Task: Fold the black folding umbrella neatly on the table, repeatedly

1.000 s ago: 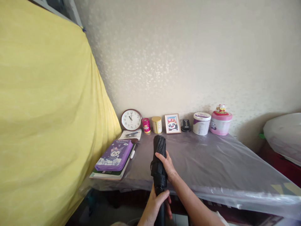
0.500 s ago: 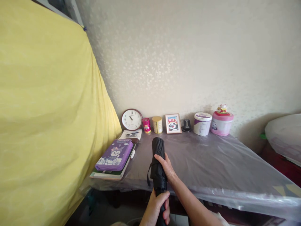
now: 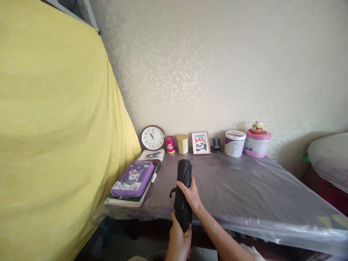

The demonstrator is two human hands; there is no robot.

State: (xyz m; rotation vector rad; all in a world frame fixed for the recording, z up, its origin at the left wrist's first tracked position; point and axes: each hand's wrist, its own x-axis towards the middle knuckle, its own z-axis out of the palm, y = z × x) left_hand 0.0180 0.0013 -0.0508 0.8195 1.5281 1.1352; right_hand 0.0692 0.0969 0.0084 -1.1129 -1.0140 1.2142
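Observation:
A folded black umbrella (image 3: 185, 170) is held nearly upright in front of me, at the table's near edge. Around its middle wraps my right hand (image 3: 192, 195), thumb lying across the black fabric. My left hand (image 3: 179, 235) grips the lower end, with its fingers partly hidden behind the umbrella. A loose black strap (image 3: 172, 192) sticks out on the umbrella's left side. The handle is mostly covered by my left hand.
On the table (image 3: 231, 188) under a clear plastic sheet, a purple zip case (image 3: 133, 179) lies on books at left. Along the wall stand a clock (image 3: 153, 138), a pink can (image 3: 170, 144), a yellow can (image 3: 182, 144), a picture frame (image 3: 201, 143) and tubs (image 3: 234, 144). A yellow curtain (image 3: 54, 127) hangs left.
The umbrella has turned in my hands, and its strap now sits higher and shorter at the left. My left hand has shifted its hold up to the bottom of the folded fabric.

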